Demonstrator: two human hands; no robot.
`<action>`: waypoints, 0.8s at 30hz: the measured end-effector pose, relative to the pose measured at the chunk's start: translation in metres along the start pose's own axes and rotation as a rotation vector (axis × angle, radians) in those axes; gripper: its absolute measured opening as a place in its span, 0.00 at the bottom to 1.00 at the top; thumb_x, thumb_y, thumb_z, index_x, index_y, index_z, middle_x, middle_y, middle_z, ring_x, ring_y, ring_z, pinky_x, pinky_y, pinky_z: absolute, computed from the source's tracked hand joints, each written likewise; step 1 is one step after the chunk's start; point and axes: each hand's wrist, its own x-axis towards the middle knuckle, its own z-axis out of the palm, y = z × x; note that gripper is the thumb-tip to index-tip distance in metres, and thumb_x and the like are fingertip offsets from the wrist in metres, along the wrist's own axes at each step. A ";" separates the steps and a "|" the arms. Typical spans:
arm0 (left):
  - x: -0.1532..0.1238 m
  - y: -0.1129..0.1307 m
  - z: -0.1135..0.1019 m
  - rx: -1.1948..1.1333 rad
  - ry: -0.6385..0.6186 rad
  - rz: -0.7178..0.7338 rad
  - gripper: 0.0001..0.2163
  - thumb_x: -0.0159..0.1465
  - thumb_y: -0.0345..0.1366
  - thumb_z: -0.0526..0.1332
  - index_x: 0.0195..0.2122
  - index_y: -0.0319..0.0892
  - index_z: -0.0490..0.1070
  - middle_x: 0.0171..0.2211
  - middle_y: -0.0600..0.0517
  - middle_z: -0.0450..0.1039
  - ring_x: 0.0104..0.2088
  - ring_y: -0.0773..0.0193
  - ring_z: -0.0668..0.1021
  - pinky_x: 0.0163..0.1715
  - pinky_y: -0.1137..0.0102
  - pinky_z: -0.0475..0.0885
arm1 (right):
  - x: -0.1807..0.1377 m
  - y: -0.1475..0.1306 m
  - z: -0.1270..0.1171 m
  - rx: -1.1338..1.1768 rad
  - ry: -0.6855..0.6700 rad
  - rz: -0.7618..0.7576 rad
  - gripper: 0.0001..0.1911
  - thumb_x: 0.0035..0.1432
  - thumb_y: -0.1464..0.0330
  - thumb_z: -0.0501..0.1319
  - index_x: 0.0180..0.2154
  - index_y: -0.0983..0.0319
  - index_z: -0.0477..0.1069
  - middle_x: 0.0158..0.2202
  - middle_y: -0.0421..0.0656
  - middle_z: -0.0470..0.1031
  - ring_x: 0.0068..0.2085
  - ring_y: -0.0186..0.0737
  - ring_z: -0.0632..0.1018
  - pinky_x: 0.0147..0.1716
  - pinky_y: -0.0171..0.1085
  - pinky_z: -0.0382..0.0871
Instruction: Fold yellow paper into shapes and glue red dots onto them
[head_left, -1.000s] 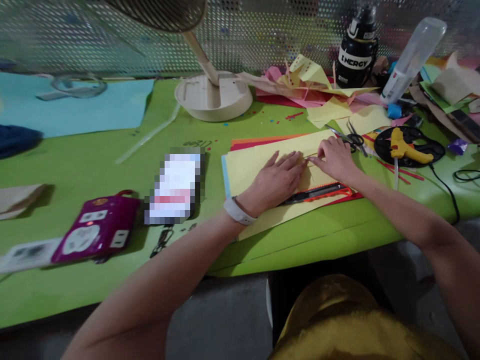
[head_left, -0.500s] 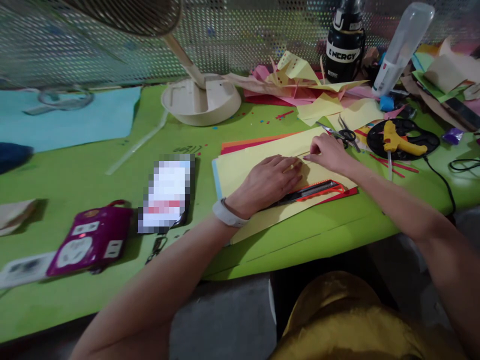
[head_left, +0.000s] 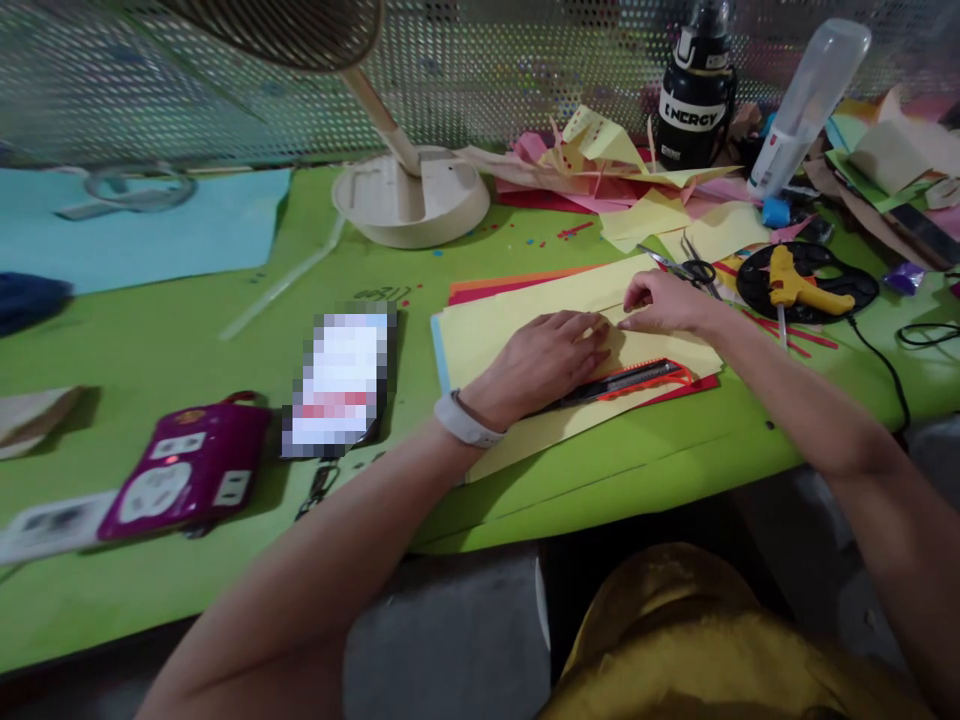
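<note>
A pale yellow sheet of paper (head_left: 517, 310) lies on top of a stack of coloured sheets on the green table (head_left: 187, 330). My left hand (head_left: 544, 362) rests flat on the yellow sheet, fingers stretched out and pressing it down. My right hand (head_left: 664, 302) is just to its right, fingers curled and pinched on a thin strip or fold of the yellow paper (head_left: 622, 308). A red and black utility knife (head_left: 626, 381) lies on the sheet below both hands, untouched.
Scissors (head_left: 686, 267) and a yellow glue gun (head_left: 806, 283) on a black stand lie right of my hands. A fan base (head_left: 412, 200), paper scraps (head_left: 622, 170), a black bottle (head_left: 697, 95) and a clear bottle (head_left: 806, 105) stand behind. A phone (head_left: 341, 380) and purple power strip (head_left: 184, 472) lie left.
Both hands have stayed on the yellow sheet; the right hand's pinch has barely shifted along the fold. The view has swayed slightly.
</note>
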 end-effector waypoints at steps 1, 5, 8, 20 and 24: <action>0.000 0.000 0.000 -0.004 -0.004 -0.007 0.20 0.73 0.36 0.45 0.56 0.37 0.74 0.57 0.38 0.75 0.52 0.49 0.78 0.50 0.53 0.77 | 0.001 0.002 -0.002 0.036 -0.029 -0.011 0.10 0.50 0.70 0.71 0.36 0.61 0.76 0.39 0.43 0.79 0.42 0.43 0.78 0.41 0.40 0.69; 0.000 0.000 0.000 -0.040 0.004 -0.032 0.19 0.73 0.36 0.48 0.56 0.39 0.74 0.57 0.40 0.75 0.52 0.51 0.79 0.49 0.55 0.77 | 0.002 0.005 -0.009 0.148 -0.111 -0.009 0.13 0.50 0.79 0.64 0.38 0.60 0.77 0.42 0.44 0.81 0.41 0.42 0.78 0.40 0.40 0.71; -0.001 -0.001 0.004 -0.038 0.006 -0.030 0.19 0.73 0.37 0.48 0.56 0.40 0.74 0.58 0.40 0.74 0.52 0.51 0.78 0.50 0.56 0.76 | 0.002 0.004 -0.007 0.196 -0.084 0.022 0.10 0.52 0.77 0.64 0.37 0.60 0.77 0.40 0.44 0.81 0.41 0.42 0.78 0.41 0.40 0.71; 0.022 -0.013 -0.027 -0.687 -0.115 -0.699 0.21 0.63 0.53 0.61 0.23 0.41 0.74 0.18 0.51 0.70 0.21 0.64 0.72 0.26 0.69 0.67 | 0.002 0.005 0.002 0.091 0.007 -0.023 0.09 0.50 0.73 0.69 0.35 0.62 0.73 0.39 0.42 0.79 0.40 0.38 0.77 0.41 0.37 0.66; 0.046 -0.018 -0.029 -0.919 -0.347 -0.793 0.20 0.56 0.51 0.69 0.16 0.41 0.72 0.16 0.51 0.69 0.18 0.67 0.69 0.22 0.70 0.65 | 0.006 0.008 0.003 0.065 0.004 -0.026 0.10 0.49 0.71 0.69 0.36 0.61 0.74 0.37 0.41 0.79 0.39 0.38 0.76 0.41 0.38 0.65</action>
